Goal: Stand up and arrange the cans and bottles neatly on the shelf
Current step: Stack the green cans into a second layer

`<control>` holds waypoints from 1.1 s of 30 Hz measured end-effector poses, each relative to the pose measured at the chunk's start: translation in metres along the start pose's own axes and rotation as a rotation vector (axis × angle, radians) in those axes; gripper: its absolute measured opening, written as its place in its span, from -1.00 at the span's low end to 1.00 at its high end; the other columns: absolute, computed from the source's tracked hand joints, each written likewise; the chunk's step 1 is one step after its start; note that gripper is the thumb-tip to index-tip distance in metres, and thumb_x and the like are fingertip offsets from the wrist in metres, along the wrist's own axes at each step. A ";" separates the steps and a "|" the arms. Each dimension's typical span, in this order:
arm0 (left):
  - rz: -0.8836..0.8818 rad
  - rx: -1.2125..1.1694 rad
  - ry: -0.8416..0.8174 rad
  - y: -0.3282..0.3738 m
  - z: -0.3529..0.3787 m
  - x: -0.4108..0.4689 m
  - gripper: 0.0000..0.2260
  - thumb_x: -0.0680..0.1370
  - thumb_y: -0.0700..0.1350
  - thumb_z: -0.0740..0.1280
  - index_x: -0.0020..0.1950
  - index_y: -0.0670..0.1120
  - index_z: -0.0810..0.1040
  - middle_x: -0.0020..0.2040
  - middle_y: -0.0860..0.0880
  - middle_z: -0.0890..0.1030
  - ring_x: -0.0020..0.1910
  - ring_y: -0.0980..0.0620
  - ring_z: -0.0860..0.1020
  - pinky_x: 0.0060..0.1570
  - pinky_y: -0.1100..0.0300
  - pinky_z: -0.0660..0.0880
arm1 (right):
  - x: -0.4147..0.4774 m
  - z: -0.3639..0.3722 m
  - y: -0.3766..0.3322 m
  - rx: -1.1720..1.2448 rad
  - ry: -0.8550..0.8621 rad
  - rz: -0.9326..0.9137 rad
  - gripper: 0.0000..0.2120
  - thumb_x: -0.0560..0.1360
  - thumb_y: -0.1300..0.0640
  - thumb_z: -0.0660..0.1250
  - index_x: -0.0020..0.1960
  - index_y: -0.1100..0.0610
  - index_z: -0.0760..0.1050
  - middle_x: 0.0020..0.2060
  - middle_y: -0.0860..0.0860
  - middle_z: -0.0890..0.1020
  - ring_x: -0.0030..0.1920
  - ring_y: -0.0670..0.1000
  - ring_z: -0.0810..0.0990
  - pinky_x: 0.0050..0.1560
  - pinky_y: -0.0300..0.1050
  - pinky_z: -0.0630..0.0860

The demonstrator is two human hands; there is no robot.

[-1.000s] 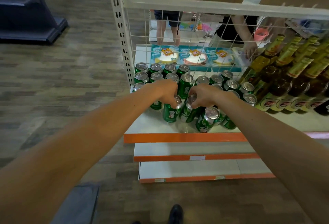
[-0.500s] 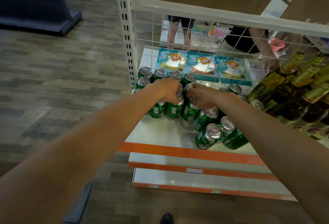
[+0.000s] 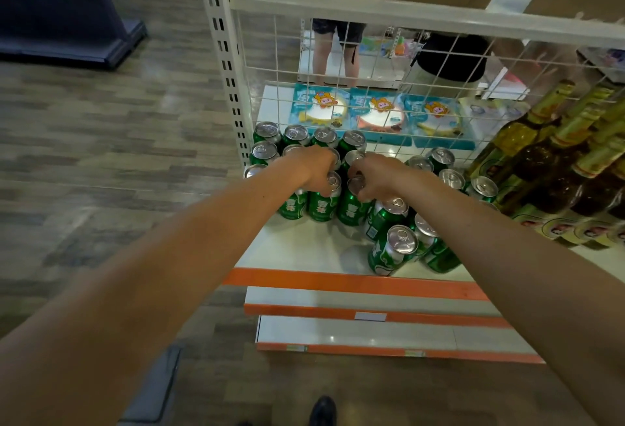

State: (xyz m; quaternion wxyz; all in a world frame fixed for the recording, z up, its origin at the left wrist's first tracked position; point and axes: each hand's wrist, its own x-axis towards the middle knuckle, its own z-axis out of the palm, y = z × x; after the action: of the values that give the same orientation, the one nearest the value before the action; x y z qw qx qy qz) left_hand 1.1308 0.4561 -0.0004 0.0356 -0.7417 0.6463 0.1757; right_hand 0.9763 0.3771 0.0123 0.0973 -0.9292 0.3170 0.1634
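Note:
Several green cans stand in rows at the back left of the white top shelf (image 3: 304,249). My left hand (image 3: 316,168) grips the top of a green can (image 3: 323,204) in the front row. Beside it, my right hand (image 3: 375,178) holds the top of the neighbouring green can (image 3: 351,205). Several loose cans (image 3: 394,249) stand bunched under my right forearm, and more cans (image 3: 451,178) sit behind them. Tall dark bottles with gold necks (image 3: 554,162) stand in a tight block at the right.
A white wire grid (image 3: 372,63) backs the shelf, with a slotted post (image 3: 225,63) at its left. Blue packets (image 3: 375,114) lie behind the grid, and two people stand beyond. Two lower shelves with orange edges (image 3: 368,314) step out below. My shoe (image 3: 323,410) is on the wood floor.
Both hands slid their two cans back and left into the front row of standing cans. The camera has moved closer and lower over the shelf.

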 end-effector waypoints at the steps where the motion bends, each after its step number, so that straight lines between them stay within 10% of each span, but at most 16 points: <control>1: -0.002 -0.006 0.003 0.000 0.000 -0.001 -0.56 0.42 0.05 0.48 0.23 -0.09 0.53 0.04 -0.07 0.62 -0.03 -0.08 0.59 -0.15 0.08 0.49 | 0.000 -0.002 0.000 0.003 -0.031 -0.010 -0.54 0.42 0.18 0.41 0.29 0.06 0.42 0.07 0.01 0.48 -0.02 0.10 0.53 -0.14 -0.04 0.53; 10: -0.018 -0.042 0.009 0.000 0.004 0.000 -0.59 0.41 0.01 0.50 0.19 -0.12 0.54 0.07 -0.09 0.63 0.01 -0.11 0.60 -0.15 0.10 0.49 | -0.001 0.006 0.000 -0.051 -0.026 -0.038 -0.42 0.45 0.28 0.39 0.43 0.03 0.34 0.32 0.07 0.36 0.17 0.15 0.51 -0.12 -0.10 0.37; 33: -0.071 -0.092 0.011 0.003 0.000 -0.005 -0.59 0.39 0.06 0.54 0.10 -0.16 0.61 -0.04 -0.08 0.65 -0.11 -0.08 0.61 -0.27 0.16 0.42 | 0.008 0.006 0.006 0.032 0.010 -0.042 -0.42 0.42 0.24 0.45 0.40 0.07 0.38 0.27 0.12 0.44 0.17 0.15 0.50 -0.12 -0.11 0.38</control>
State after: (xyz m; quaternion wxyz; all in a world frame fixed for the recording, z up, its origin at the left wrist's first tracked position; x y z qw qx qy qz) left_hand 1.1277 0.4601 0.0017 0.0040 -0.7660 0.6110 0.1997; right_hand 0.9776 0.3698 0.0032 0.1139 -0.9348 0.3003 0.1514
